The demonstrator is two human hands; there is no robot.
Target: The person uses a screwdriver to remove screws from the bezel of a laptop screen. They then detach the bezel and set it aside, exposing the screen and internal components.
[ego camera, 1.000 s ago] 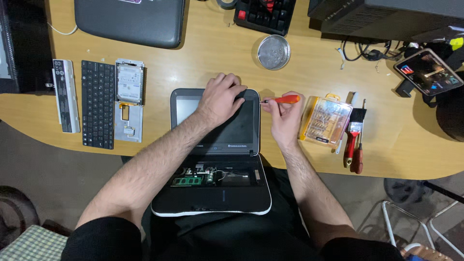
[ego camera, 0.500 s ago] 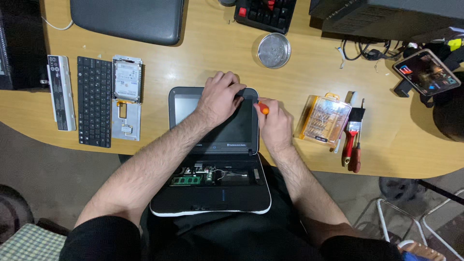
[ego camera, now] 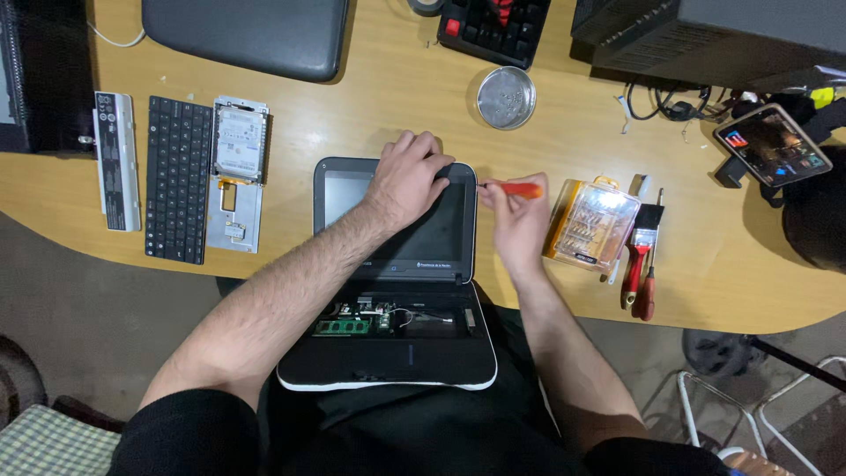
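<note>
The desk (ego camera: 370,106) is smooth, lightly glossy wood, the opened laptop (ego camera: 397,256) matt dark plastic around a shiny screen, the round dish (ego camera: 506,97) brushed metal, and the bit case (ego camera: 590,222) clear glossy amber plastic.

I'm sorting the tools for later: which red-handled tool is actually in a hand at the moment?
The slim red-handled screwdriver in the right hand, its tip at the small dark laptop's lid corner. The other red-handled tools lie untouched on the wooden desk.
</note>
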